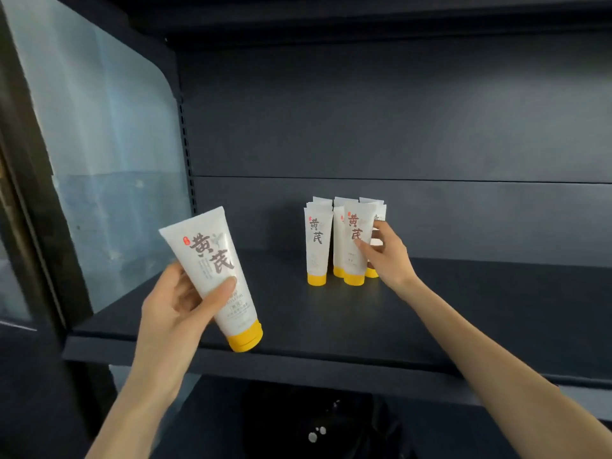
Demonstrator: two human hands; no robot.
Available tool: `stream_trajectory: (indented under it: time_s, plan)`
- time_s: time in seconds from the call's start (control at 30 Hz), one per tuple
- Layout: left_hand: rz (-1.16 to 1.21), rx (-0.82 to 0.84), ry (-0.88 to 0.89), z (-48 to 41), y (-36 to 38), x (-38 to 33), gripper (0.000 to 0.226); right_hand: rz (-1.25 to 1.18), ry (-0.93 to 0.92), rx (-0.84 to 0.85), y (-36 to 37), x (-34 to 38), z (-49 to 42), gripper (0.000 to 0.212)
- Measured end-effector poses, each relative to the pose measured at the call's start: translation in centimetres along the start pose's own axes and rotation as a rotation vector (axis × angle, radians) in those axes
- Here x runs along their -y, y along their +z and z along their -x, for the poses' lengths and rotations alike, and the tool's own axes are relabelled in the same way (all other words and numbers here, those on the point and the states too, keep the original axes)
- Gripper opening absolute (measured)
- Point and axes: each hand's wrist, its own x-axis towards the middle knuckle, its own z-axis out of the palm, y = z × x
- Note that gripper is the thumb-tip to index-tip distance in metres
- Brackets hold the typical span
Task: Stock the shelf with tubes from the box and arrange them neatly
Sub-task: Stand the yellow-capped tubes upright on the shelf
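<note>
Left of my left fingers (222, 286) stands a translucent panel (109, 154) with a rounded top corner, and a dark frame (36, 200) lies beyond it. Below them, a black glossy thing (318, 422) shows small white glints.

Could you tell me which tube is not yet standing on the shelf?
The tube in the left hand: it is held tilted, while the other tubes stand on their yellow caps on the shelf.

Arms extended, left hand (175, 303) and right hand (385, 258) both gripping.
</note>
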Motion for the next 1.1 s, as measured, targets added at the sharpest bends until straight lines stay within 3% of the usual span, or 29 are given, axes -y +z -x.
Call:
stream_trajectory:
  time_s: [0.27,0.43,0.93,1.1]
  plan:
    - [0.019,0.080,0.011,-3.1,-1.6,1.2,0.036,0.093,0.125,-0.057,2.4,-1.4,-1.1,0.042]
    - [0.056,0.126,-0.010,-3.7,-0.5,2.1,0.036,0.161,0.208,0.006,2.6,-2.0,-0.9,0.048]
    - [0.062,0.161,-0.036,-4.3,2.2,2.4,0.035,0.141,0.276,0.060,2.4,-2.6,-1.5,0.041]
    - [0.065,0.198,-0.048,-4.5,4.3,2.0,0.039,0.158,0.163,-0.116,0.1,-0.5,-0.3,0.033]
